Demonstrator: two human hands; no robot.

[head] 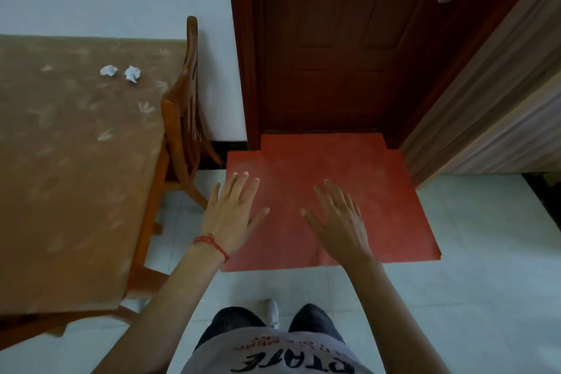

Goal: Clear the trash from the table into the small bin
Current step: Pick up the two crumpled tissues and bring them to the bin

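Note:
Two crumpled white paper balls, one (108,70) and the other (132,73), lie side by side near the far part of the brown-clothed table (60,176) on my left. My left hand (232,212) and my right hand (340,218) are stretched out flat in front of me over the red floor mat, fingers spread, holding nothing. Both hands are well to the right of the table and far from the paper. No bin is in view.
A wooden chair (182,118) is pushed in at the table's right side. A red mat (321,200) lies before a closed dark wooden door (334,48). A wood-grain cabinet side (491,94) stands at the right. The floor is pale tile.

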